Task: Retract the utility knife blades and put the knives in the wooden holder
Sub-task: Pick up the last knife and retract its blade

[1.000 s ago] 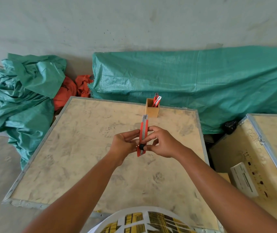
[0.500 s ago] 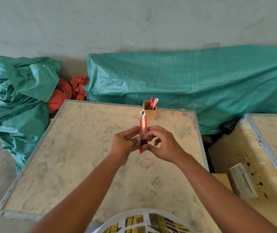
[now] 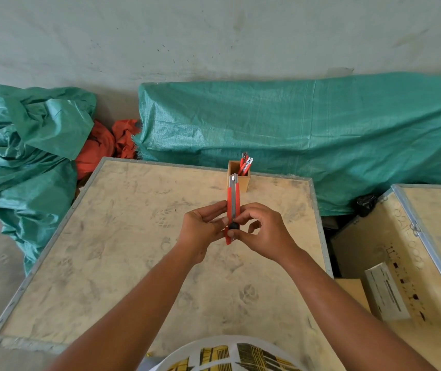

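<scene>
Both hands — left hand [image 3: 203, 226], right hand [image 3: 261, 231] — remain clamped on the knife [image 3: 232, 207]; blade tip shorter than before (retraction nearly complete), holder [image 3: 236, 180] next.

Straightened the utility knife [image 3: 232, 207] from a slight lean a second ago to near vertical at frame centre. Lifted its metal tip from just below the wooden holder [image 3: 243, 180] to overlapping the holder's left front face. Carried the black slider knob [image 3: 232, 226] a little up and to the right. Loosened the right hand [image 3: 263, 234]: fingers [image 3: 243, 214] pressed together earlier, now parted, with a gap showing under the index finger. Swung the view a little, sliding the crumpled green tarp [image 3: 26, 145] toward the left edge and the crate top's [image 3: 123, 263] near corner toward lower left.
</scene>
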Action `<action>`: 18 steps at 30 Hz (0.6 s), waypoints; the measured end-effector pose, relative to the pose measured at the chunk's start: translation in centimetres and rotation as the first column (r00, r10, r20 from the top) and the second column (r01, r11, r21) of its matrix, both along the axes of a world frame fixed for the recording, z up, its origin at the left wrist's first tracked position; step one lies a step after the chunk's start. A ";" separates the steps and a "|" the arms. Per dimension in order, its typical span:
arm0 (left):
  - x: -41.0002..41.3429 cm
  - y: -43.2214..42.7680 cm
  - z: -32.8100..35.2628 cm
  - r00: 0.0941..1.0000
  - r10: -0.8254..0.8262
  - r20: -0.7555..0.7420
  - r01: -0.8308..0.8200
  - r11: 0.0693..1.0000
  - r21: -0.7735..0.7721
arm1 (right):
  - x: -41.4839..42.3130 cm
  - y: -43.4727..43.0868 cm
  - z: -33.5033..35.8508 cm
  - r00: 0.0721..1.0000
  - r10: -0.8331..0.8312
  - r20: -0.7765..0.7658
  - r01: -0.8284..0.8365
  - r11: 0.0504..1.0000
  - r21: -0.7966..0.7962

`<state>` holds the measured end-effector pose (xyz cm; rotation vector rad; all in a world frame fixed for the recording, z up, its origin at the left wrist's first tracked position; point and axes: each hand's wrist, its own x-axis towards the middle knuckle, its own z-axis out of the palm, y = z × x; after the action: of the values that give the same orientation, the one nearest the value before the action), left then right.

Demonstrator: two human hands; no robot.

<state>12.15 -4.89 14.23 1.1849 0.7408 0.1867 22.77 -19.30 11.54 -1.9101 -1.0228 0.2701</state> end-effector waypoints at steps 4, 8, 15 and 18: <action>0.4 0.1 -0.4 1.000 -0.012 -0.023 0.012 1.000 0.011 | 0.0 0.1 -0.2 0.999 -0.032 -0.026 0.032 0.999 0.026; 0.9 0.6 -0.5 0.999 -0.038 -0.002 0.038 0.999 0.029 | 1.1 0.3 -0.6 0.985 -0.120 -0.127 0.127 0.991 0.049; 4.5 2.0 -1.7 0.992 -0.128 -0.021 0.129 0.983 0.130 | 5.4 2.4 -1.2 0.956 -0.213 -0.200 0.226 0.973 0.046; 7.0 3.1 -2.2 0.987 -0.159 -0.020 0.160 0.971 0.180 | 8.0 3.6 -1.5 0.950 -0.227 -0.214 0.245 0.967 0.063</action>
<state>19.13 -1.75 11.98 1.4132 0.6394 0.1188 30.73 -15.73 10.01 -1.8591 -0.6510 0.2724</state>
